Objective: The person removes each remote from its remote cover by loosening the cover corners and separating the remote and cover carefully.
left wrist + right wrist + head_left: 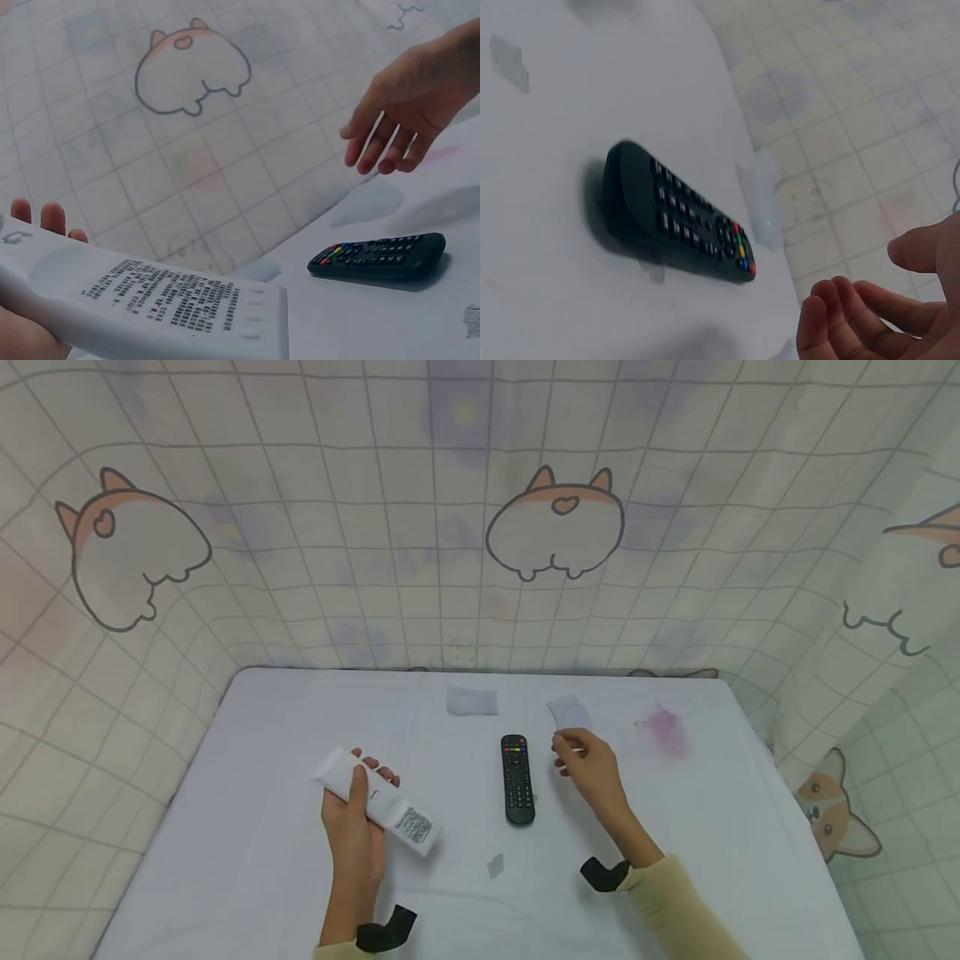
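Observation:
My left hand [351,831] grips a white remote control [390,806], its thumb across the top and fingers showing past the far edge. In the left wrist view this white remote [172,300] turns up a face with a block of dark printed text and small ridges near one end. A black remote control [517,779] with coloured buttons lies buttons up on the table between the hands. To its right hovers my right hand [594,768], fingers loosely bent, with nothing in them. The right wrist view shows a gap between its thumb and fingers.
The white-covered table [262,877] has pale patches [472,700] near its back edge, a small grey patch [496,866] near the front and a pink stain [663,732] at the back right. A grid-patterned curtain [360,593] with cartoon animals surrounds the back and sides.

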Demonstrator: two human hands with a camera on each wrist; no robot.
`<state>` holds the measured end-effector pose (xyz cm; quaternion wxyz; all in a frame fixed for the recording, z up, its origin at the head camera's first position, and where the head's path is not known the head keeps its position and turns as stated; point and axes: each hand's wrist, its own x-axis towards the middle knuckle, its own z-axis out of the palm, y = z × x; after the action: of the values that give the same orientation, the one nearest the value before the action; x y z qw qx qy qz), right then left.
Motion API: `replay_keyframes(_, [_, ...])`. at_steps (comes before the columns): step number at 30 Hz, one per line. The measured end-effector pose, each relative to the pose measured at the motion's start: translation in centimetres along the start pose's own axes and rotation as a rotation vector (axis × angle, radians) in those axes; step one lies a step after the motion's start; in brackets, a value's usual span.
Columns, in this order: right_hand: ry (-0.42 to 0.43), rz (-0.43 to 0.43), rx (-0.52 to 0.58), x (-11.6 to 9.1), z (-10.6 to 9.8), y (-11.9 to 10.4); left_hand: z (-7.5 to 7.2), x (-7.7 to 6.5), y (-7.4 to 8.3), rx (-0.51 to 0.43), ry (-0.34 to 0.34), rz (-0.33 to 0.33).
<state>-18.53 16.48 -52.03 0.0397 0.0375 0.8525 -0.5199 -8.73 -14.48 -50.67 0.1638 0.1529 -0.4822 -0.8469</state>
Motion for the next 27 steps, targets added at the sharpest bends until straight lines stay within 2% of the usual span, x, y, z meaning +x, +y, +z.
replay_keyframes(5, [-0.131,0.072,0.124,-2.4,1.1,-0.9,1.2,-0.5,0.0,0.047,-0.060,0.033])
replay_keyframes(12, [-0.344,0.129,0.289,-5.0,3.0,-1.0,2.4,-1.4,-0.1,0.251,-0.098,0.049])
replay_keyframes(19, [-0.490,0.153,0.364,-6.3,5.2,-0.1,3.1,-2.4,-0.5,0.334,-0.190,0.116])
replay_keyframes(27, [-0.646,0.180,0.579,-6.8,6.5,-0.2,3.5,-3.4,-1.0,0.489,-0.341,0.161])
